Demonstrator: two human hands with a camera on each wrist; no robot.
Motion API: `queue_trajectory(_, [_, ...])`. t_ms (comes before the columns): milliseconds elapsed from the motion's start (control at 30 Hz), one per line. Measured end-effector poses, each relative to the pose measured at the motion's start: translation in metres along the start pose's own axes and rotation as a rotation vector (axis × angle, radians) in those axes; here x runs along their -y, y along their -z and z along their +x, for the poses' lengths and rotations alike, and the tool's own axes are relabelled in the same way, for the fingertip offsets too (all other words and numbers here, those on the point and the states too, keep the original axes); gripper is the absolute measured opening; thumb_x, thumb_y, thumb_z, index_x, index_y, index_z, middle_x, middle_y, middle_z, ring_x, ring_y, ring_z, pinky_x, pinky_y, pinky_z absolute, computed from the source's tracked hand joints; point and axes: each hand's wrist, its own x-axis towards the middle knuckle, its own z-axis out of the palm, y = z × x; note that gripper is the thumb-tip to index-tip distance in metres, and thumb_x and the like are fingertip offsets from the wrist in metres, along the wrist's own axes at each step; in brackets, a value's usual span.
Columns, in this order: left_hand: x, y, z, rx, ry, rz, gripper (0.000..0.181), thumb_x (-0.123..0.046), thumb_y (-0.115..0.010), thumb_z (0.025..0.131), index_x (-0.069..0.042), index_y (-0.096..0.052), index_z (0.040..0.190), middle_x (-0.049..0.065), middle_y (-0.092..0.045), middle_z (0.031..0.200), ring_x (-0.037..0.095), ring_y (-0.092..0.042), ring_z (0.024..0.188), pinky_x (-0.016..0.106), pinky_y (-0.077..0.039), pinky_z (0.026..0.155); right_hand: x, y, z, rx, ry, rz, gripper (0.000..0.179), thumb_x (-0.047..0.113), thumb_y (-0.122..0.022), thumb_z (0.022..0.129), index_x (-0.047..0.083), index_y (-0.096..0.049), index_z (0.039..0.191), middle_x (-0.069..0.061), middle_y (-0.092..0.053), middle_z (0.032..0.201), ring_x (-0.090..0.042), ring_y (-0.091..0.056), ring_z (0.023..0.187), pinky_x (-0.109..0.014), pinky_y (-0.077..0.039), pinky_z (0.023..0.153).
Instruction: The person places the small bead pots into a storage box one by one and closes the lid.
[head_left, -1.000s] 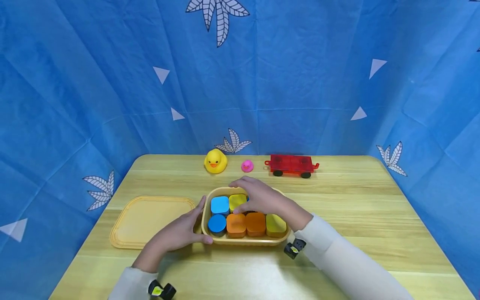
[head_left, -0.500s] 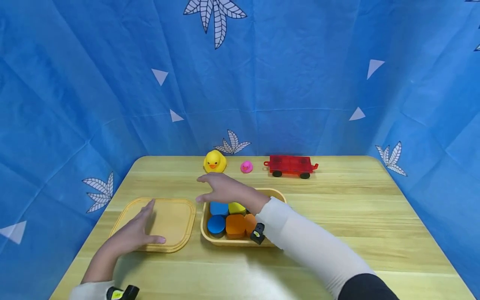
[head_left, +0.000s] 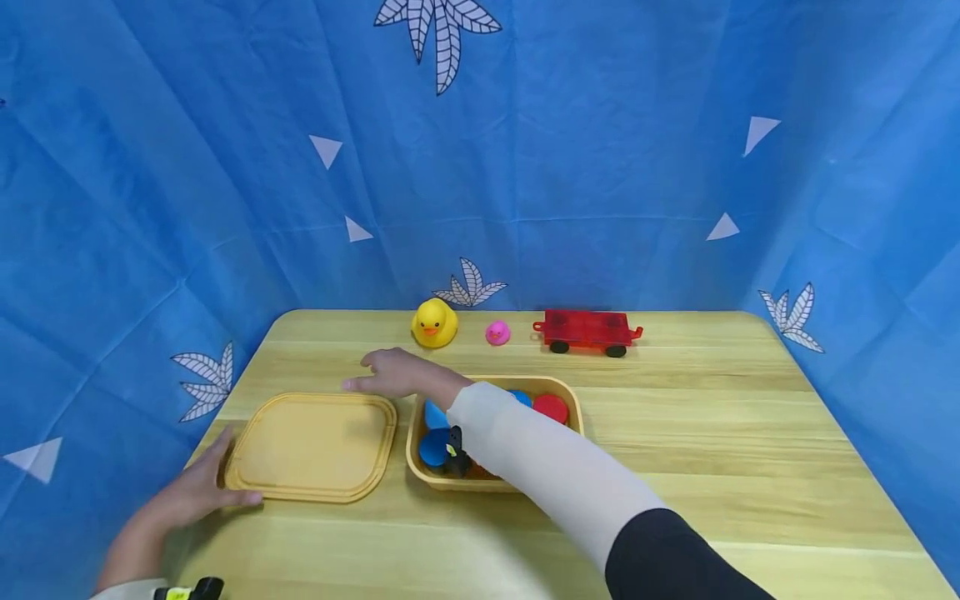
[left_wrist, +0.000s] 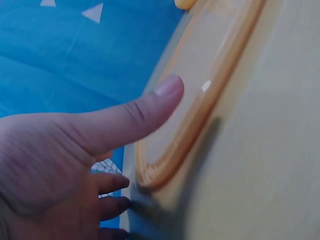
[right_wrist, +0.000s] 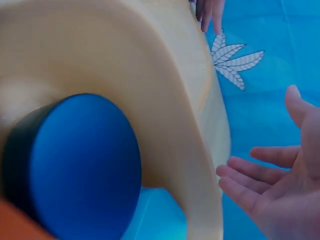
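Observation:
A pale yellow lid [head_left: 311,446] with rounded corners lies flat on the left of the table. My left hand [head_left: 187,496] is at the lid's left end, thumb and fingers spread; in the left wrist view the thumb [left_wrist: 145,112] passes in front of the lid, and contact is unclear. Near the lid's far right corner hovers my right hand [head_left: 397,372], its fingers extended and holding nothing. Below that forearm stands a yellow bin [head_left: 420,475] of coloured blocks, partly hidden by the sleeve. A round blue block [right_wrist: 87,165] in it looms large in the right wrist view.
Along the table's back edge stand a yellow rubber duck [head_left: 434,323], a small pink duck [head_left: 497,333] and a red toy wagon [head_left: 588,331]. A blue patterned curtain [head_left: 600,167] hangs behind the table and at both sides.
Both hands have moved left away from the bin. The left hand has crossed over to the lid's left end; the right has moved from above the blocks to near the lid's far right corner.

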Motion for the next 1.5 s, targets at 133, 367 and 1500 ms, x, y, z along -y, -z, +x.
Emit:
queue_trajectory(133, [0.004,0.003,0.0,0.02,0.038,-0.007,0.134,-0.021,-0.088,0.082,0.013,0.02,0.154,0.051,0.005,0.155,0.07,0.0,0.141,0.081,-0.011,0.109,-0.001,-0.003,0.015,0.031,-0.046,0.005,0.077,0.064,-0.04,0.105,0.005,-0.047,0.154,-0.009,-0.05,0.157,-0.025,-0.046,0.145,-0.035,-0.039,0.117])
queue_trajectory(367, [0.003,0.004,-0.001,-0.02,0.038,0.01,0.131,-0.015,-0.089,0.081,0.015,0.015,0.155,0.051,-0.001,0.155,0.07,-0.004,0.141,0.079,-0.013,0.111,-0.006,-0.006,0.027,0.113,-0.16,0.074,0.076,0.071,-0.031,0.103,0.006,-0.061,0.079,-0.001,-0.054,0.068,-0.014,-0.048,0.057,-0.033,-0.052,0.078])
queue_trajectory(1500, [-0.021,0.014,-0.014,-0.181,0.015,0.128,0.118,-0.032,-0.087,0.083,0.012,-0.007,0.159,0.039,-0.034,0.153,0.059,-0.043,0.134,0.063,-0.042,0.103,-0.005,0.014,0.006,0.003,-0.179,0.435,0.076,0.064,-0.038,0.105,0.006,-0.045,0.155,-0.012,-0.065,0.131,-0.027,-0.063,0.117,-0.046,-0.059,0.091])
